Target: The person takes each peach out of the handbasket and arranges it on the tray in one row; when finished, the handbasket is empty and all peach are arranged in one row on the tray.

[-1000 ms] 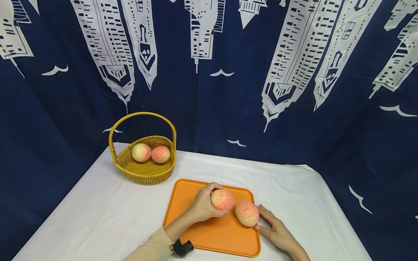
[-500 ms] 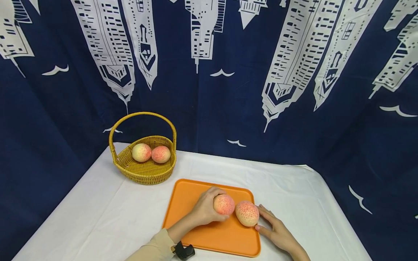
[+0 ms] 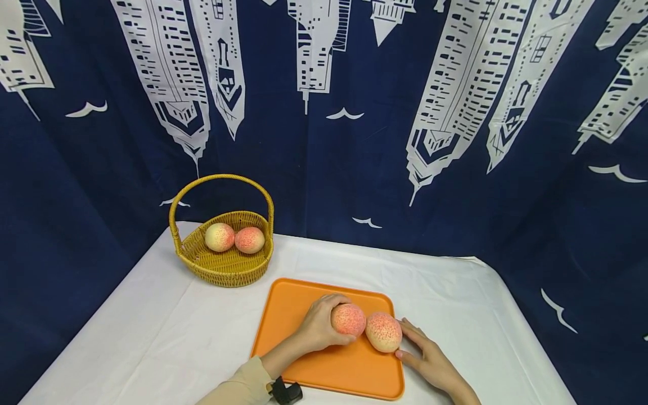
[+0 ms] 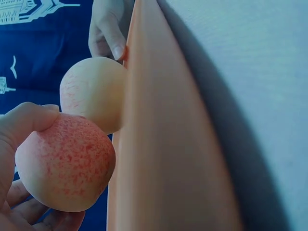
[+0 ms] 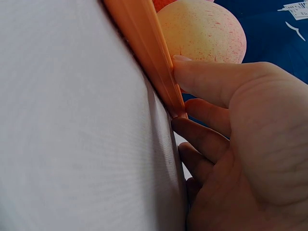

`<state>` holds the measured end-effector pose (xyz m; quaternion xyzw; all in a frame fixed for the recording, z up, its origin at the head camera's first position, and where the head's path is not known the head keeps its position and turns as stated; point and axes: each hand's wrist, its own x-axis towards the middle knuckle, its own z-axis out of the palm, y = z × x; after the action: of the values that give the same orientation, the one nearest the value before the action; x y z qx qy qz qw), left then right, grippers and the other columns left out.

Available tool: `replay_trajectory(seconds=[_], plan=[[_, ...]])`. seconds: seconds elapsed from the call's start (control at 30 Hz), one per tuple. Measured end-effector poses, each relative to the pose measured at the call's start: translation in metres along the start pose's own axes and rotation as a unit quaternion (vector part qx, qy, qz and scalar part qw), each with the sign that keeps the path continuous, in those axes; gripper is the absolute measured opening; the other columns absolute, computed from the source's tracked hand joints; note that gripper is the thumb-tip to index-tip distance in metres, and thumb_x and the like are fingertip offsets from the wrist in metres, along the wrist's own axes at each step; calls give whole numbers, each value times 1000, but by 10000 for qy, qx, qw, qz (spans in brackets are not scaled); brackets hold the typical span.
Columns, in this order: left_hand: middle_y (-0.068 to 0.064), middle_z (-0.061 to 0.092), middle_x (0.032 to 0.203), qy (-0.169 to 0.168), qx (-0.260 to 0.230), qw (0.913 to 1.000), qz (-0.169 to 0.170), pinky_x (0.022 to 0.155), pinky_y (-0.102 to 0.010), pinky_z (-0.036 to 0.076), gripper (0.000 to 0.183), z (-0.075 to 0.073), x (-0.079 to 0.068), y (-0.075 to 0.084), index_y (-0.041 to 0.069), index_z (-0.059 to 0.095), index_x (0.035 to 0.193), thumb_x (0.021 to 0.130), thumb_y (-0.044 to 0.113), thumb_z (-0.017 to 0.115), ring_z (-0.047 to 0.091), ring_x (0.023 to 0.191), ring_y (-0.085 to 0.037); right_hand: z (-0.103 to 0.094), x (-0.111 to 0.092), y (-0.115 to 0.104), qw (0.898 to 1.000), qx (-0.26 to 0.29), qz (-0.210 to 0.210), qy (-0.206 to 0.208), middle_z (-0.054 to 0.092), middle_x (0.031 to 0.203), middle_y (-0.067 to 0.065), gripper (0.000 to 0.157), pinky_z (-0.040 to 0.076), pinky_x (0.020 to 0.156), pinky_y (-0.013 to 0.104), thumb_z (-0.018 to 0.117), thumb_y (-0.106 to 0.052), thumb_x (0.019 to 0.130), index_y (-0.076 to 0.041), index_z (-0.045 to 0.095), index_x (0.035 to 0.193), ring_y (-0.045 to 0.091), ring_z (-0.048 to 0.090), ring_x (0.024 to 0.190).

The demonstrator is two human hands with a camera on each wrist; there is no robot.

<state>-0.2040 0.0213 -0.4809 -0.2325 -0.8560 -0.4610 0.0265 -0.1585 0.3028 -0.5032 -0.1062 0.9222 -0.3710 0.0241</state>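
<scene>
My left hand [image 3: 316, 327] grips a pink-speckled peach [image 3: 349, 320] between thumb and fingers, over the orange tray [image 3: 349, 368]. Right beside it, a second peach [image 3: 383, 332], paler underneath, sits near the tray's right edge. In the left wrist view the held peach [image 4: 67, 163] overlaps the second peach [image 4: 94, 94], so I cannot tell whether they touch. My right hand [image 3: 430, 360] lies at the tray's right rim with loosely extended fingers. The right wrist view shows its thumb [image 5: 207, 79] and fingertips against the rim, close to the second peach.
A wicker basket [image 3: 228, 277] with a tall handle stands at the back left of the white-covered table [image 3: 142, 332]. Inside it lie a yellowish peach [image 3: 220, 237] and a pinker peach [image 3: 250, 240]. A dark blue curtain [image 3: 324, 169] hangs behind the table.
My left hand has moved slightly right and toward me, bringing its peach closer to the second one; the held peach has turned to show more pink. The right hand stays put.
</scene>
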Motion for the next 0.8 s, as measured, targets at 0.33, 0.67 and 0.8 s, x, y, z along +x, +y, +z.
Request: replay_trajectory(seconds=[0.33,0.67,0.8], plan=[[-1,63,117,42,-133,9997,-179,92,-45,47,62,5,0,-5,14,61,114,62,23,92,57,110,-25,0,1,0,10000,49,33,-43,42,152,16,61,28,110,58,71,-33,87,-11,52,141,36,32,143],[1,61,116,-19,-91,9997,-235,93,-42,47,61,4,0,-6,15,60,113,61,21,91,56,109,-22,1,1,0,10000,0,43,0,43,151,14,61,28,111,52,72,-34,86,-13,54,140,36,33,143],[2,62,114,-45,-97,9997,-215,91,-41,48,60,3,0,-6,16,61,113,61,21,91,58,107,-21,1,1,0,10000,25,71,-14,43,152,13,60,28,111,53,72,-34,86,-15,54,140,37,32,142]])
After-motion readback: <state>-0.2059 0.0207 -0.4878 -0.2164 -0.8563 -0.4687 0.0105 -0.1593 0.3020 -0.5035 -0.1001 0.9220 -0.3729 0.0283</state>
